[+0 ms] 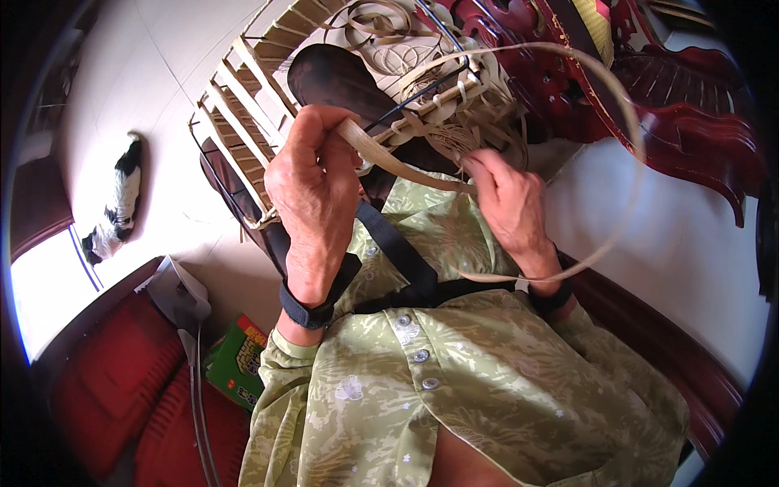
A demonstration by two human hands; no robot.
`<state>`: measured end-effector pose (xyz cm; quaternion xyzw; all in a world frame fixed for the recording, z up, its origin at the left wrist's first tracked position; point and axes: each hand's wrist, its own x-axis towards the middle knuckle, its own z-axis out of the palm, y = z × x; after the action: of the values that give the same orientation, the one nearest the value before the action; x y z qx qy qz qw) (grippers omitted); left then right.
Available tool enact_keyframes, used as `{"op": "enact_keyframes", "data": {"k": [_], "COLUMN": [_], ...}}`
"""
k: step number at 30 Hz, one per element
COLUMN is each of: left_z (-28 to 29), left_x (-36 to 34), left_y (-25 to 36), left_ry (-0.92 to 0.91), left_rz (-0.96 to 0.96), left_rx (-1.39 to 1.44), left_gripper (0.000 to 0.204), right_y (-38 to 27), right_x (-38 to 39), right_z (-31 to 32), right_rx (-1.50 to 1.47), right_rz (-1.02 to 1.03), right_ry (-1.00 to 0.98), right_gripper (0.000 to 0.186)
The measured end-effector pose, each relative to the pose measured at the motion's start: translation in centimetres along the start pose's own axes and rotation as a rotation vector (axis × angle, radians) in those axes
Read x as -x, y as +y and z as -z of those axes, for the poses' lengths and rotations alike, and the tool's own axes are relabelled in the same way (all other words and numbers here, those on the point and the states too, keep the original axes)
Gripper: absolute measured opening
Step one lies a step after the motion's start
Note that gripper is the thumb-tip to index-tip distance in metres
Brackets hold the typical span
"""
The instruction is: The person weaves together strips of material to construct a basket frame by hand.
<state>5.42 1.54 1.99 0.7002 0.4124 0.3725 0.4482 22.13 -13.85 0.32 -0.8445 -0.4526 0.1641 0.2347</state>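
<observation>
Here's the left hand point(312, 183), middle of the frame, thumb and forefinger clamped on a flat tan strip point(406, 169), probably to keep its broad face from twisting. Over to the right hand point(511, 199): its fingers are drawn together where the strip runs into them, seemingly pinching it too, though exactly what sits between the tips is hard to tell. So the strip spans the gap between the hands, sagging slightly, above the green patterned shirt point(487, 341); that height likely keeps it in plain sight.

And look at the big loop point(639, 146) of strip, arching across the upper right and curling down past the right wrist, its springiness apparently holding it open. Just beyond the hands, upper middle, the slatted frame point(251, 93) sits against the dark-clad legs point(329, 73), which seem to steady it, close enough to reach. Loose coils point(377, 28) lie at the top, and a bundle of thin strands point(450, 136) hangs just beside the right fingertips, conveniently near.
</observation>
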Motion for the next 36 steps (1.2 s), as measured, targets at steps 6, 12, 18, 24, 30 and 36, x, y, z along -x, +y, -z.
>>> {"op": "enact_keyframes", "data": {"k": [6, 12, 18, 24, 30, 36], "left_z": [-0.2, -0.1, 0.4, 0.4, 0.2, -0.1], "left_x": [0.2, 0.0, -0.3, -0.1, 0.4, 1.0], "left_y": [-0.4, -0.5, 0.0, -0.1, -0.4, -1.4], "left_ry": [0.002, 0.046, 0.003, -0.039, 0.001, 0.001], "left_rz": [-0.034, -0.049, -0.092, 0.072, 0.024, -0.042], "left_rx": [-0.002, -0.023, -0.069, 0.084, 0.007, 0.04], "left_gripper": [0.018, 0.016, 0.017, 0.017, 0.015, 0.016], "right_y": [-2.9, 9.7, 24.7, 19.4, -1.0, -5.6], "right_x": [-3.3, -2.6, 0.2, -1.9, -3.6, -2.9], "right_z": [-2.6, -3.3, -6.8, -4.1, 1.9, -3.7], "right_rx": [0.058, 0.355, 0.712, 0.713, -0.185, 0.067], "right_rz": [0.266, -0.048, -0.414, -0.424, 0.008, 0.338], "right_ry": [0.125, 0.022, -0.573, -0.522, -0.132, -0.107], "right_gripper": [0.021, 0.02, 0.024, 0.027, 0.02, 0.026]}}
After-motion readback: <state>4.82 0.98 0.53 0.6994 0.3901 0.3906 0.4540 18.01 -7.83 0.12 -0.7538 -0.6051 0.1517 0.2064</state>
